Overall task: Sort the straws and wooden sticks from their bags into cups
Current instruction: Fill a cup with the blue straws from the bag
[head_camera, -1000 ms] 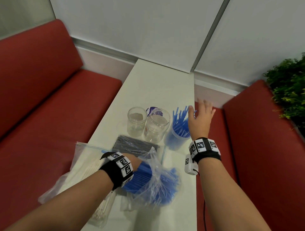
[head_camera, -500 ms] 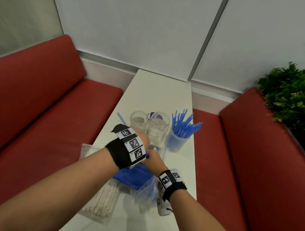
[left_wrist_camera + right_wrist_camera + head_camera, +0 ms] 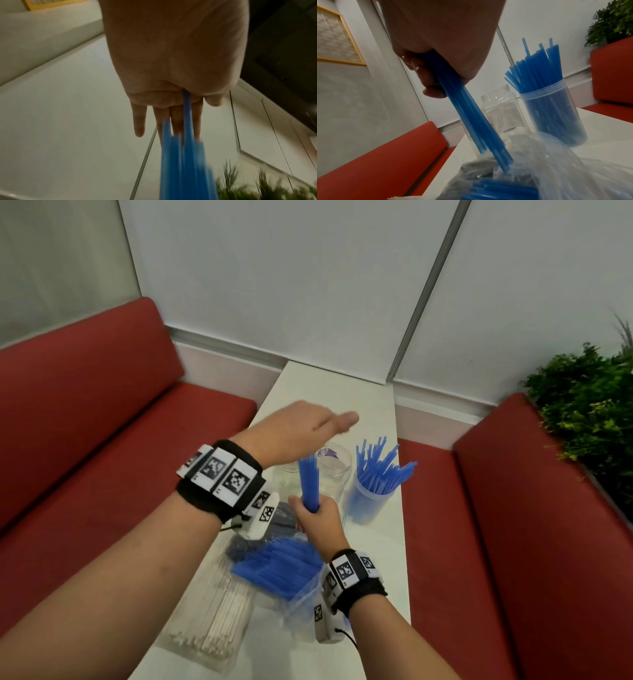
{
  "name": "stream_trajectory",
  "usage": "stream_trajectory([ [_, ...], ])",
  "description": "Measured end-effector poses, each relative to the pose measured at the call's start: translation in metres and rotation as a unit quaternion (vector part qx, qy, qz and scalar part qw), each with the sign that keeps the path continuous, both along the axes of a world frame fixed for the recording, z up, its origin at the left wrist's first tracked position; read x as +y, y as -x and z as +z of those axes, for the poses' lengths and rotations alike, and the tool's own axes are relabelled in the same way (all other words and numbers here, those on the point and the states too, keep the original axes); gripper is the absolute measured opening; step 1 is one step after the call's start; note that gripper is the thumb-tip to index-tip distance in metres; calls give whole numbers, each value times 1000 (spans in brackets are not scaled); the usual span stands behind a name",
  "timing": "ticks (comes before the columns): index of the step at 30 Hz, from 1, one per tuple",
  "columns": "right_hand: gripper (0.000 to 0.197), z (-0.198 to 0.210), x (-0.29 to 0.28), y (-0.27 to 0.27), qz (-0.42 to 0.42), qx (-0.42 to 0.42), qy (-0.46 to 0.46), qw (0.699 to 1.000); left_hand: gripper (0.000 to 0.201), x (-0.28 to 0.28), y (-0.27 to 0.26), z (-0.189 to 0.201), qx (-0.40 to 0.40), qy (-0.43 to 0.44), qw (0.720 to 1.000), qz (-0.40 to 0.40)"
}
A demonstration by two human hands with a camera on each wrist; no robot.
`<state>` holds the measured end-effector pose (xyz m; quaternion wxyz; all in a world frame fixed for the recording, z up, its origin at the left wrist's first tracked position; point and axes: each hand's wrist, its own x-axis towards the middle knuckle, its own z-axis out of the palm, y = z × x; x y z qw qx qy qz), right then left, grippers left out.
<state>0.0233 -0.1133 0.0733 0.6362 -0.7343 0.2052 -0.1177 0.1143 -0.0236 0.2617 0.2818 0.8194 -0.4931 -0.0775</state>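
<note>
Taking the full cup as my landmark and working from the far left: I am seeing pale wooden sticks lying in a clear, crinkly bag on the white counter, well left of and nearer me than the cup. My left hand is hovering flat over the bunch, fingers straight and gripping nothing, palm meeting the top ends. My right hand is wrapping its fingers tight round the lower part of that upright bunch, just left of the cup. The straws are thin, smooth, stiff blue plastic tubes; more are lying in the limp bag below my right wrist.

I judge the risks so: slick straws could be slipping through my grip and scattering; the cup is already crowded and fanned, so pushing more in could be tipping it, since it looks like light plastic. The glass jar standing just left of it could be getting knocked too.
</note>
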Motion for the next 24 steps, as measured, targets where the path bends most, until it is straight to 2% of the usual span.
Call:
stream_trajectory([
  [3, 31, 8, 1, -2, 7, -15, -6, 1000, 95, -9, 10, -27, -19, -86, 996, -3],
  [5, 30, 13, 1, -2, 11, -17, -2, 1000, 93, -10, 10, -38, -37, -88, 995, -9],
  [7, 30, 21, -1, 2, 2, -14, -1, 1000, 69, -6, 6, -44, 43, 29, 998, -23],
  [8, 31, 28, -5, 3, -6, -19, -2, 1000, 58, -2, 3, -45, 113, 125, 986, -13],
  [9, 31, 38, -9, 4, -12, -33, -2, 999, 53, 1, 1, -48, 190, 226, 955, 19],
  [10, 32, 51, -14, 5, -12, -57, 0, 998, 51, 2, -2, -52, 270, 306, 910, 68],
  [11, 32, 66, -18, 5, -5, -90, -2, 996, 49, 3, -4, -58, 351, 344, 863, 118],
  [12, 31, 83, -20, 5, 6, -126, -9, 992, 46, 3, -4, -66, 422, 338, 827, 154],
  [13, 30, 98, -21, 5, 16, -161, -17, 987, 43, 4, -3, -78, 482, 303, 804, 171],
  [15, 29, 123, -22, 2, 20, -205, -35, 978, 42, 6, 2, -104, 597, 233, 748, 171],
  [16, 29, 131, -21, 1, 19, -220, -48, 974, 42, 6, 5, -115, 655, 215, 704, 167],
  [18, 28, 136, -20, 1, 25, -238, -66, 969, 43, 2, 14, -130, 764, 195, 598, 146],
  [20, 24, 132, -18, 4, 29, -233, -61, 970, 41, -5, 22, -138, 841, 182, 498, 109],
  [21, 23, 129, -17, 5, 27, -229, -57, 971, 39, -9, 26, -139, 860, 181, 467, 96],
  [22, 23, 126, -17, 7, 23, -227, -56, 972, 35, -12, 29, -140, 869, 182, 451, 92],
  [24, 23, 123, -19, 9, 14, -230, -58, 971, 31, -15, 32, -143, 876, 184, 436, 95],
])
